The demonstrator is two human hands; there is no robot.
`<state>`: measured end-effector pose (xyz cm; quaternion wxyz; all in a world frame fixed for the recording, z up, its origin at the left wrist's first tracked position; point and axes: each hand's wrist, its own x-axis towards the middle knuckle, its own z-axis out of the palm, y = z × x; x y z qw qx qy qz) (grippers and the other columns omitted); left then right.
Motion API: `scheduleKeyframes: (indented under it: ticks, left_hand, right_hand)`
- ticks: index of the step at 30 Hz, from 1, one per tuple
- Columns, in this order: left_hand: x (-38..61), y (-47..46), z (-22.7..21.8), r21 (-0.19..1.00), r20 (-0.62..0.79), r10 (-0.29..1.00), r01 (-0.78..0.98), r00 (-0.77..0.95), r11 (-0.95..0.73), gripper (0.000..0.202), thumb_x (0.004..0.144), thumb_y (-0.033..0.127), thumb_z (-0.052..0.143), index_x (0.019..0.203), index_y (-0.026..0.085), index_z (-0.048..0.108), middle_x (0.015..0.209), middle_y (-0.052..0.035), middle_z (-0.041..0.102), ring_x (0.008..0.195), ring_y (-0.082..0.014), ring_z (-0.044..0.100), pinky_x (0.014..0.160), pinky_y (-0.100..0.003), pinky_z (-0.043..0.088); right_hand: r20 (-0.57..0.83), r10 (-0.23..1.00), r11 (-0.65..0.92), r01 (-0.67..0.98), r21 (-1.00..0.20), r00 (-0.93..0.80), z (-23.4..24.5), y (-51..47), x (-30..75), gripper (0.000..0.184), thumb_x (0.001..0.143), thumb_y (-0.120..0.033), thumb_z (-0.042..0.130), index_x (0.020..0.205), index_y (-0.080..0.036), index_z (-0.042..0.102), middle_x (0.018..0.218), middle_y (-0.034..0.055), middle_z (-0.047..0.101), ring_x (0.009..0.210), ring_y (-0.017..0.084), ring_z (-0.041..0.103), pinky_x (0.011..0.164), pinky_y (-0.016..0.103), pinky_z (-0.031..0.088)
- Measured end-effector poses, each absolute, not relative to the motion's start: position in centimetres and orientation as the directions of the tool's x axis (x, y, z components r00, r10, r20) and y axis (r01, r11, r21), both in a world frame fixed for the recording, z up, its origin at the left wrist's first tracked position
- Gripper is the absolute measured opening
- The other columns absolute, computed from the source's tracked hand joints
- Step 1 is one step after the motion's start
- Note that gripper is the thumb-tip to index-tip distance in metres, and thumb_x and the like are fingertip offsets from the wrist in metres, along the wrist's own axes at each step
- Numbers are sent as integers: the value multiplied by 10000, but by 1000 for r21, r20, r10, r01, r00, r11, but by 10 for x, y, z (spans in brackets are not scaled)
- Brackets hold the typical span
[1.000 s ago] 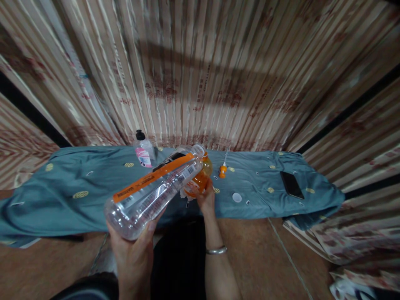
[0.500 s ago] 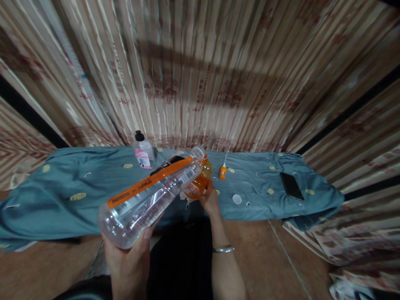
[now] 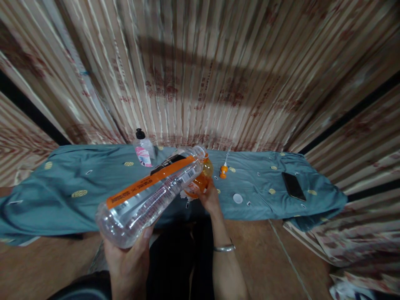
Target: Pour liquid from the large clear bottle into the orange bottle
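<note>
A large clear plastic bottle with an orange and black label lies tilted across the view, its neck toward the upper right. My left hand is wrapped round its lower end. The open mouth of the bottle meets the top of a smaller orange see-through bottle, partly hidden behind it. My right hand grips that orange bottle from the right side. An orange spray or pump top with a thin clear tube lies on the cloth just right of the orange bottle.
A blue-green cloth with yellow patterns covers the table. At the back left stands a clear bottle with a pink label and black cap. A white round disc and a black phone lie to the right. Pleated curtains hang behind.
Both hands and both bottles keep nearly the same pose, the big bottle's base a touch further left. The whole view has shifted slightly.
</note>
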<state>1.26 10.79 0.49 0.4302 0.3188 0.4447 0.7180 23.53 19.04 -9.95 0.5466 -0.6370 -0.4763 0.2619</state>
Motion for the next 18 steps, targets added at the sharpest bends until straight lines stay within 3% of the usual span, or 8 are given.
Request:
scheduleKeyframes:
  ticks: [9,13,18]
  left_hand:
    - [12,107,4,909,96,912,-338,-399,-244,947,656,387,1082,1514,293,691,1391,-118,767,1303,-421,751,1254,-741,458]
    - [15,106,9,915,81,900,-326,-428,-238,935,618,414,1091,1465,279,718,1407,-124,759,1385,-445,703,1282,-728,428]
    - [17,107,13,913,57,895,-341,-441,-226,981,590,436,1093,1477,275,707,1427,-145,750,1409,-473,685,1271,-751,429]
  right_hand:
    - [151,898,32,282,-959,413,-91,188,233,657,761,-436,938,1316,-241,644,1274,133,873,1195,375,840,1041,516,680]
    - [162,898,59,253,-966,410,-93,188,231,707,740,-458,965,1332,-238,648,1260,138,875,1163,373,848,1015,502,686]
    - [181,886,50,300,-953,427,-99,190,233,614,765,-416,935,1290,-245,666,1221,123,884,1123,354,851,995,492,690]
